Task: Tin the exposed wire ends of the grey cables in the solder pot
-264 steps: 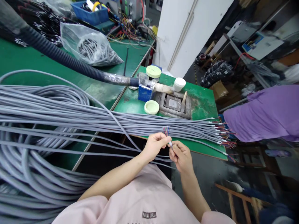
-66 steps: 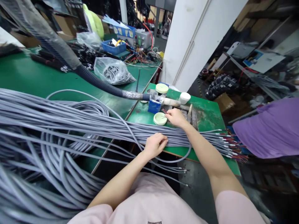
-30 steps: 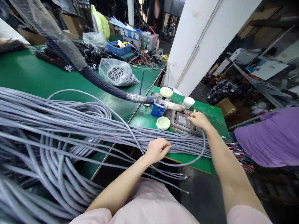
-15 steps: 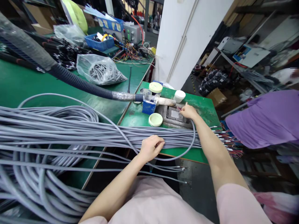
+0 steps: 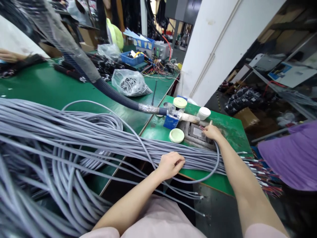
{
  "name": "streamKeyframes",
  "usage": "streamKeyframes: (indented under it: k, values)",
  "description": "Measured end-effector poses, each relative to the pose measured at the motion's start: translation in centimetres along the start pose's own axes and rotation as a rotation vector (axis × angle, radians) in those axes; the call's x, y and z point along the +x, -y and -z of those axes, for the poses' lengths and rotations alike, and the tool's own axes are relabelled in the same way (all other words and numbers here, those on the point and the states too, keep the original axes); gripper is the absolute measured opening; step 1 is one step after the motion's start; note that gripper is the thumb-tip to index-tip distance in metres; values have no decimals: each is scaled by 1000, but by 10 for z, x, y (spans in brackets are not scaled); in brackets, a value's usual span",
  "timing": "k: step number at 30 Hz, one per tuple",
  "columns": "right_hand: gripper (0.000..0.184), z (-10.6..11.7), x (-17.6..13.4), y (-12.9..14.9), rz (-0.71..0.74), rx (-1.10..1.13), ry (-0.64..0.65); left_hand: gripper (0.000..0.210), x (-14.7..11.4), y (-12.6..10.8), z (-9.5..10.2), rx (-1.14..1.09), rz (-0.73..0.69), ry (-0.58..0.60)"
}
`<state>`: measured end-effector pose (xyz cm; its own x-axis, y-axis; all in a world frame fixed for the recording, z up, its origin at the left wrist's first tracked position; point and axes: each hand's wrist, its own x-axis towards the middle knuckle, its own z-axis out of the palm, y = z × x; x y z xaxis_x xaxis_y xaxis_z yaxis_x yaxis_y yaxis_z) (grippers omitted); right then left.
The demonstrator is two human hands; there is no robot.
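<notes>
My right hand pinches the end of a grey cable. Thin reddish wires stick out from its fingers over a dark metal pot with a pale, shiny square surface. From that hand the cable loops down and back toward my left hand. The left fingers are curled in, resting on a thick bundle of grey cables; whatever they grip is hidden. A taped hose nozzle points at the pot from the left, beside a blue block.
Around the pot stand a pale green dish, a yellowish lid and a white tub. A ribbed hose arches over the table. Coiled cables fill the left. A person's purple clothing is at right; another person's hand is far left.
The view has swung left, so the scene sits farther right and slightly lower. Another person's hand now shows at far left. My hands keep nearly the same places on the cables and by the pot.
</notes>
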<state>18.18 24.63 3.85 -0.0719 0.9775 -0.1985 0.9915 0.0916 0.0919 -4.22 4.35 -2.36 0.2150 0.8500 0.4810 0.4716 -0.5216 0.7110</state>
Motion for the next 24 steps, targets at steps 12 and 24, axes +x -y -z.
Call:
streamKeyframes:
  k: [12, 24]
  values:
    - [35, 40, -60, 2, 214, 238, -259, 12, -1, -3, 0, 73, 22, -1]
    - [26, 36, -61, 106, 419, 50, -134, 15, 1, 0, 0, 26, 13, 18]
